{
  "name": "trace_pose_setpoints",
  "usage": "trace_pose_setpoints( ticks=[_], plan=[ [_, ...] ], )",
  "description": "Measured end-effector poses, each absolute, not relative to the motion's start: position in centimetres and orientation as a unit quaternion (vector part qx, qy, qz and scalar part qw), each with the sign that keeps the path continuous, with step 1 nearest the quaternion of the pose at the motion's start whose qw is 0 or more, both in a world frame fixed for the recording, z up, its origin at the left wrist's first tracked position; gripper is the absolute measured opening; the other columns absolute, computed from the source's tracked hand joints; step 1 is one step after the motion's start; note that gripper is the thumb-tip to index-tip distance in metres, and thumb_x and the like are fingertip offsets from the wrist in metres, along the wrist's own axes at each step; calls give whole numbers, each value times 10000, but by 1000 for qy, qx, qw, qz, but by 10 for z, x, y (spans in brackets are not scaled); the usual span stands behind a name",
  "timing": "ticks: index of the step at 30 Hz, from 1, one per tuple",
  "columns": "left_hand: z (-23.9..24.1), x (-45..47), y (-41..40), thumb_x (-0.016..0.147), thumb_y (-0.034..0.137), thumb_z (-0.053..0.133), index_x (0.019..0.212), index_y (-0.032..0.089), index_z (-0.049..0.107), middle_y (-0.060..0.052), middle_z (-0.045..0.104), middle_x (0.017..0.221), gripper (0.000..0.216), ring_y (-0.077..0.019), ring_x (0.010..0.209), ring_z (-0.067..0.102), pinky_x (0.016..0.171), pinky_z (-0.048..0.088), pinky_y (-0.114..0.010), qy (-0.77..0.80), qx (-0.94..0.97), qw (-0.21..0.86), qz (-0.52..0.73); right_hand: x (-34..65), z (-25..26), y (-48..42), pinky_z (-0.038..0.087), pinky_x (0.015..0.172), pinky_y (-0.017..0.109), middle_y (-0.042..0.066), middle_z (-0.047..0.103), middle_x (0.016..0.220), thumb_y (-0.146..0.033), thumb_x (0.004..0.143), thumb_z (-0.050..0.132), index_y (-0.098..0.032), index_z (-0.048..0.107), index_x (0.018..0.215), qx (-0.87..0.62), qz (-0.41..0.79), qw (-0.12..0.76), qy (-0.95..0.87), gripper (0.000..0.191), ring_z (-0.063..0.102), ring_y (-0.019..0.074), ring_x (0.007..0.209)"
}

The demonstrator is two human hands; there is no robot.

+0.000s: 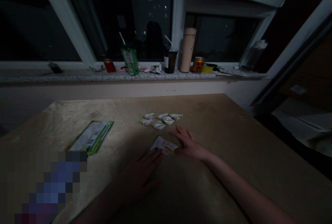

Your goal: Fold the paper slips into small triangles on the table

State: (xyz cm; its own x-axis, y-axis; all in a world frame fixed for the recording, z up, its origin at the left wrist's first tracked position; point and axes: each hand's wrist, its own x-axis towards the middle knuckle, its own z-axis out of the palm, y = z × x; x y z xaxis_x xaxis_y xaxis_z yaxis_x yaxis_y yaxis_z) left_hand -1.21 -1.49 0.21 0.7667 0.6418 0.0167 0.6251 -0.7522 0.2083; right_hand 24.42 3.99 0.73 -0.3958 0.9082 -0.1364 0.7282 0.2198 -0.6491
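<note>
A small printed paper packet [163, 144] with green and orange print lies flat on the brown table between my hands. The fingertips of my left hand [141, 168] rest on its near left corner, fingers stretched out. At its right edge, the thumb side of my right hand [188, 144] touches it, with the fingers spread over the table. Just beyond lie several small folded paper pieces [159, 124], white with green and red print. Off to the left is a larger green and white printed package [90, 137], lying flat.
On the granite sill [155, 75] at the back stand a green cup with a straw [130, 59], a dark cup [170, 59], a tall beige bottle [188, 49], an orange can [198, 65] and a red jar [109, 65]. A blurred-out patch covers the lower left.
</note>
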Motion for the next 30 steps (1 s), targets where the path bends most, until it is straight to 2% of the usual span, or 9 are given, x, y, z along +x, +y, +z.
trace_pose_setpoints(
  ticks=[4,6,9,12,16,22,30],
  plan=[
    [-2,-12,-12,948,390,424,1479,261,142,-20,216,1525,615,-226,1366,264,1128,197,-411,335,936,97,54,244,7,36,-5,1099,526,128,275,1496,-263,725,671,-241,493,1308,-496,291,165,-801,610,159,256,1404],
    [-2,-13,-12,946,384,432,1478,266,144,-17,220,1524,616,-225,1366,264,1126,205,-412,333,936,98,56,244,7,35,48,1098,533,106,366,1454,-279,713,706,-261,571,1228,-462,271,187,-824,532,253,271,1372],
    [-2,-14,-11,950,386,430,1477,277,145,-6,222,1524,609,-220,1367,262,1127,210,-414,334,936,99,56,245,7,34,165,1089,484,82,498,1349,-267,742,709,-260,664,1082,-405,233,215,-858,342,400,258,1282],
    [-1,-15,-10,953,378,429,1476,278,149,-7,238,1519,602,-221,1363,272,1120,230,-416,331,936,103,59,245,7,33,244,1060,426,56,592,1229,-241,819,643,-252,680,1016,-366,195,232,-880,201,492,215,1186],
    [2,-14,-9,951,367,436,1470,272,184,-12,285,1503,585,-224,1355,290,1110,251,-411,327,937,100,79,244,7,31,285,1033,384,40,649,1129,-283,847,619,-234,645,1066,-330,150,224,-905,226,542,189,1105],
    [3,-11,-9,960,350,416,1442,250,271,-27,368,1463,514,-212,1317,357,1094,275,-407,334,935,88,83,240,5,31,339,993,353,58,667,1119,-235,940,456,-210,641,1076,-305,99,194,-927,231,584,176,1051],
    [2,-10,-4,926,292,472,1350,258,427,-39,522,1332,427,-217,1199,478,1051,333,-426,361,923,52,118,239,7,32,405,935,303,62,686,1074,-261,958,430,-213,646,1087,-290,196,250,-903,256,607,160,1027]
  ],
)
